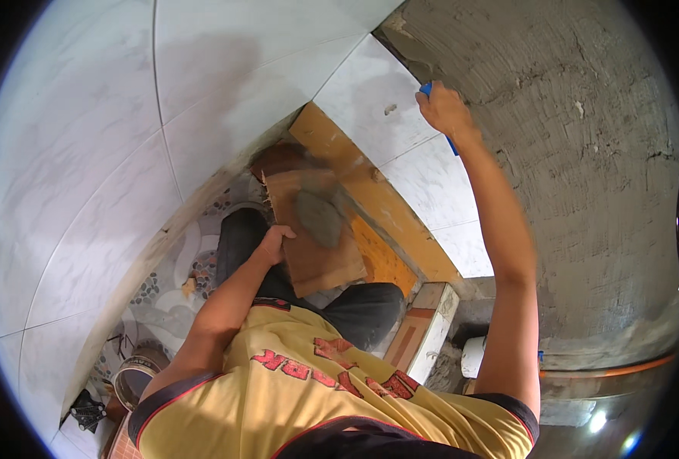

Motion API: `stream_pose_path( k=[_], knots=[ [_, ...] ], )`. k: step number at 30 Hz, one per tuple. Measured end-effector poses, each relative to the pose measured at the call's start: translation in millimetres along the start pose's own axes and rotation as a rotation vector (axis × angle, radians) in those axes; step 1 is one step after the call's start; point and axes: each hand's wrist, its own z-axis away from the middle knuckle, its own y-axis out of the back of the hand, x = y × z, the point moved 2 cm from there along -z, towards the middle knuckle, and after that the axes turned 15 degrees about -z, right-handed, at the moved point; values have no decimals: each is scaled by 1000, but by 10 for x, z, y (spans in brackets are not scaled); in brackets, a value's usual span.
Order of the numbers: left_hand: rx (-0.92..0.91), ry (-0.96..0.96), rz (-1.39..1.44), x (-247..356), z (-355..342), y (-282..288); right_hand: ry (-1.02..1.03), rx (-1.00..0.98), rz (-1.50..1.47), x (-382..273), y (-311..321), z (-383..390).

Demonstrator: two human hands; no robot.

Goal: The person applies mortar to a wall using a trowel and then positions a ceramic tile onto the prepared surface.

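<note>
My left hand (277,243) is closed on the near left edge of a flat brown board (297,268), thumb on top. A lump of wet grey mortar (320,218) lies on the board, which is over my bent legs. Up and to the right, my right hand (448,113) grips a blue tool (426,89). Only its blue ends show past my fist, so its exact kind is hidden. The tool is at the border between a row of white tiles (431,183) and the rough grey mortar wall (577,191).
A long wooden plank (355,164) runs along the foot of the white tiles. Glossy marbled tiles (94,199) cover the left wall. A bucket (134,375) stands at lower left on the pebble-patterned floor (163,310). An orange pipe (615,370) crosses at lower right.
</note>
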Motion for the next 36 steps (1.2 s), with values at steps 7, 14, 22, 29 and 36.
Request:
stream_pose_path(
  k=[7,14,22,29,36],
  knots=[
    [34,34,-20,68,103,-99,-32,-27,34,-47,-117,-28],
    [2,36,-2,47,54,-48,31,41,80,-129,15,24],
    [-37,42,4,-20,7,-75,99,79,174,-81,18,-113],
    [8,51,-26,-1,54,-130,155,110,321,19,207,-204],
    [7,49,-14,52,60,-141,119,46,360,268,328,-87]
  ],
)
